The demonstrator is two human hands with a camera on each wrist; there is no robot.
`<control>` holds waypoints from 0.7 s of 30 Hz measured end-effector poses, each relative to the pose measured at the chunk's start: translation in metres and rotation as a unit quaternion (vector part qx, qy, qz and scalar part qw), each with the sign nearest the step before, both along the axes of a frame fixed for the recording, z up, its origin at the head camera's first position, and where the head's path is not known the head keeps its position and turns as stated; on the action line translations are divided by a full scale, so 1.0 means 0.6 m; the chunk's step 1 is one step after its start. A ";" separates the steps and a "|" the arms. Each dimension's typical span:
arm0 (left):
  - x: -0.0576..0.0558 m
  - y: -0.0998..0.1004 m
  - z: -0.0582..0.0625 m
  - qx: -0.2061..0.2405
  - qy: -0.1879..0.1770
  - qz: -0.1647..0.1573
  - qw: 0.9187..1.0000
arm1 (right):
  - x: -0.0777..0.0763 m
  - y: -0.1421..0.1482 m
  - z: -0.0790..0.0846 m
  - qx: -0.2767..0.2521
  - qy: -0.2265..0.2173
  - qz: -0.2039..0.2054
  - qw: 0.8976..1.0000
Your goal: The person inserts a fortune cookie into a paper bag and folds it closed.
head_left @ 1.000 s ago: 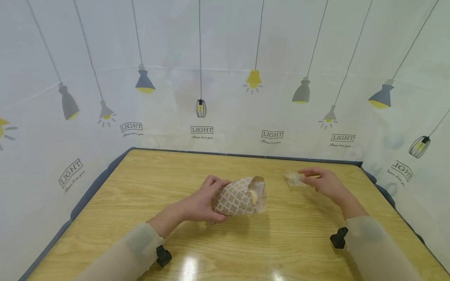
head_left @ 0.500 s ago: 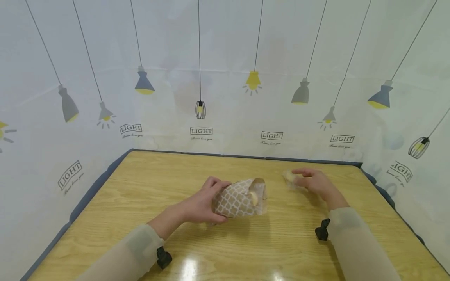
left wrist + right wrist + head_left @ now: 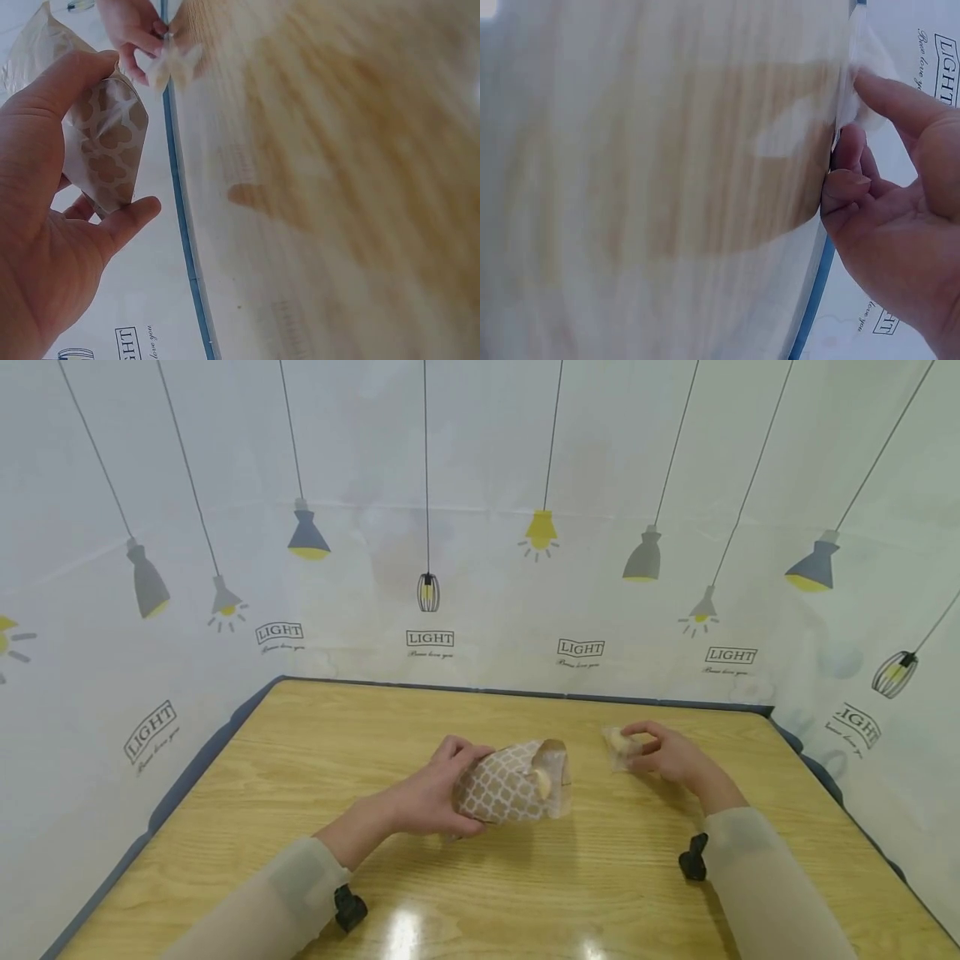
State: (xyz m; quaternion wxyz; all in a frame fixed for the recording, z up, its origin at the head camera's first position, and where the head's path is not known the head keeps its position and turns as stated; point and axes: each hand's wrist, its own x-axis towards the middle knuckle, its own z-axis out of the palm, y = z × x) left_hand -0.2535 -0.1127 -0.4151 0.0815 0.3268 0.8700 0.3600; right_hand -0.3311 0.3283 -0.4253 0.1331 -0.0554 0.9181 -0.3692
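In the head view my left hand grips a brown paper bag with a white lattice pattern, held on its side above the table. The bag's open end faces right, and a pale yellowish piece shows at its mouth. The left wrist view shows thumb and fingers round the bag. To the right, my right hand pinches a small clear packet holding something pale and roundish. In the right wrist view the packet lies mostly behind the fingers, blurred.
A light wooden table with a dark blue edge stretches under both hands. White sheets printed with hanging lamps close it in at the back and sides. Black mounts sit on both sleeves at the wrists.
My right hand has shifted slightly left, and its fingers have closed in on the clear packet, which has turned a little. The left hand and paper bag have stayed almost still.
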 end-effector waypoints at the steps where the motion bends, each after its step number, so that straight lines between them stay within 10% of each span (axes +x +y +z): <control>1: 0.000 0.000 0.000 0.000 -0.001 0.000 1.000 | 0.002 0.000 0.000 0.001 -0.001 0.002 1.000; 21: -0.003 0.000 -0.004 0.000 0.000 -0.001 1.000 | 0.067 0.008 0.016 -0.017 0.023 0.011 1.000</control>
